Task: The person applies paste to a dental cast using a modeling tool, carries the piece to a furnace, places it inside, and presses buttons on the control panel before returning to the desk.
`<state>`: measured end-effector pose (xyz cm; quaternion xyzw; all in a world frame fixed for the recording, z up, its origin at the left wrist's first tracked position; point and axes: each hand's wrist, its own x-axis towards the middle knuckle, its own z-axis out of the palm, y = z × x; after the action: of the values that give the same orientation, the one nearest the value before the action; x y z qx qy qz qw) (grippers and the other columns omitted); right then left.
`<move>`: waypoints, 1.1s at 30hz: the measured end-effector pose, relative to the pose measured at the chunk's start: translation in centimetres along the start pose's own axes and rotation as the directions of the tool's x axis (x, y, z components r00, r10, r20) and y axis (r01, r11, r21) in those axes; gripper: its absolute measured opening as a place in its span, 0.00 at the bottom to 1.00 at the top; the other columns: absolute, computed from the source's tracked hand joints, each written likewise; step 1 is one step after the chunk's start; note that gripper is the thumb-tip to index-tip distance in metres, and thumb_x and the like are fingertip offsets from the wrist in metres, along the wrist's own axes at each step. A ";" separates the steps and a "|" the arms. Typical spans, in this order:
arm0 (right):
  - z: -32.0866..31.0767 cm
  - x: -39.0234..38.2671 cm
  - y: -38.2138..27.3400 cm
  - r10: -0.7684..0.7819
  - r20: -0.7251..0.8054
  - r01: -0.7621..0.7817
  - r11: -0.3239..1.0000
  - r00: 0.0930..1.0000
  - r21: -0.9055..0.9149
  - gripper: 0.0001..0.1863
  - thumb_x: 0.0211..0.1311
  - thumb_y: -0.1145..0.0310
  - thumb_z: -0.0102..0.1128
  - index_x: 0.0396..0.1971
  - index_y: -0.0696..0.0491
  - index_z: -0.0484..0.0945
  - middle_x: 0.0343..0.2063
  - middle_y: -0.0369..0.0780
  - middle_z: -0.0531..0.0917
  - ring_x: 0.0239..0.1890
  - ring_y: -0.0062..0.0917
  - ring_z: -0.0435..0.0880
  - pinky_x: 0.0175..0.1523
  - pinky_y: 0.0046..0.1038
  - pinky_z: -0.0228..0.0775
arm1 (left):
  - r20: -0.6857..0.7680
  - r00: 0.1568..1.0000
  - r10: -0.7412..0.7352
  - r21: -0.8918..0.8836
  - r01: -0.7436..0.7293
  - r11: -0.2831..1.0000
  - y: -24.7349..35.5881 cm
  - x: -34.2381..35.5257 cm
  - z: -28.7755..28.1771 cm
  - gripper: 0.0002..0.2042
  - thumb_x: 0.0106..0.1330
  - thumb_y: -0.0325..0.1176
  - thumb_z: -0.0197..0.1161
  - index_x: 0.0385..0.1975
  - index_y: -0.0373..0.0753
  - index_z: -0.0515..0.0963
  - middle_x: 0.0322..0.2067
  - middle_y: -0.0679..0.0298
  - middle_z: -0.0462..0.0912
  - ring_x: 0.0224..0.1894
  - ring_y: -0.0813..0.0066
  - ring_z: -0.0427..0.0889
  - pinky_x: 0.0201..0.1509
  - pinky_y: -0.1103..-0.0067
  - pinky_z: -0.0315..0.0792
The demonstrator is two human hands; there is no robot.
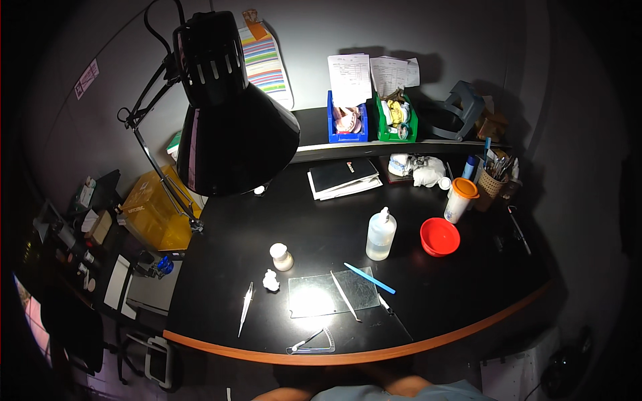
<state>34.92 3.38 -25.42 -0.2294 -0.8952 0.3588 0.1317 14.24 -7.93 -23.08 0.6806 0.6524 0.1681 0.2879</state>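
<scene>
Neither grip shows: both hands lie outside the picture, so whether they are released or clenched cannot be told, and nothing on the counter [468, 294] is held or touched. Only a strip of bare forearm [401, 385] and pale blue clothing [374, 394] crosses the lower edge, below the counter's orange rim, well apart from the tools. Nearest that edge, going left to right, lie a slim metal instrument [245, 308] pointing away from the rim, a small white lump [271, 281] with a small white jar [281, 256] just behind it, a small wire-framed gauge [314, 343] close to the rim, and a clear glass slab [332, 293] lit brightly by the black desk lamp [231, 120] above. A thin white spatula [345, 295] rests slantwise across the slab's right half, and a blue spatula [369, 278] lies just off its upper right corner. Further right stand a clear squeeze bottle [380, 234], upright, then a red rubber bowl [439, 236] and a white cup with an orange lid [459, 200]. At the back, a blue bin [348, 123] and a green bin [396, 120] sit on a shelf.
</scene>
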 end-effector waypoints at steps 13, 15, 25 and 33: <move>0.6 -0.3 -1.8 -0.078 0.147 0.055 0.986 0.986 0.157 0.21 0.74 0.54 0.54 0.54 0.55 0.80 0.50 0.51 0.83 0.56 0.44 0.81 0.62 0.42 0.71 | 0.174 0.975 0.134 -0.109 -0.116 0.987 -0.6 -1.4 -0.8 0.19 0.74 0.42 0.60 0.56 0.35 0.80 0.52 0.46 0.84 0.54 0.51 0.81 0.62 0.64 0.73; 0.9 -0.7 -2.3 -0.088 0.168 0.056 0.981 0.982 0.184 0.21 0.75 0.54 0.54 0.55 0.55 0.80 0.51 0.52 0.83 0.57 0.44 0.81 0.63 0.42 0.71 | 0.204 0.966 0.157 -0.129 -0.132 0.983 -0.7 -1.8 -0.9 0.20 0.74 0.42 0.60 0.57 0.35 0.80 0.52 0.46 0.84 0.54 0.52 0.81 0.62 0.64 0.73; -11.4 -4.2 -15.0 -0.086 0.755 -0.325 0.867 0.650 0.379 0.35 0.80 0.50 0.51 0.75 0.58 0.58 0.69 0.55 0.69 0.71 0.43 0.69 0.73 0.36 0.63 | 0.534 0.798 0.279 -0.559 0.086 0.825 6.7 -8.4 -11.4 0.21 0.81 0.45 0.53 0.56 0.32 0.80 0.49 0.48 0.86 0.51 0.59 0.85 0.57 0.72 0.77; -23.6 -4.2 -19.0 -0.029 0.067 0.005 0.945 0.997 0.327 0.10 0.64 0.70 0.71 0.42 0.58 0.88 0.28 0.41 0.86 0.30 0.27 0.85 0.34 0.27 0.74 | -0.610 0.784 -0.115 -0.348 -0.135 0.928 9.0 -8.7 -23.2 0.03 0.65 0.24 0.66 0.33 0.31 0.82 0.28 0.63 0.82 0.26 0.83 0.76 0.30 0.84 0.69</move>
<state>41.99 2.86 4.36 -0.1838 -0.8296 0.5086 0.1389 6.56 -12.39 1.72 0.5234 0.6623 0.5049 0.1804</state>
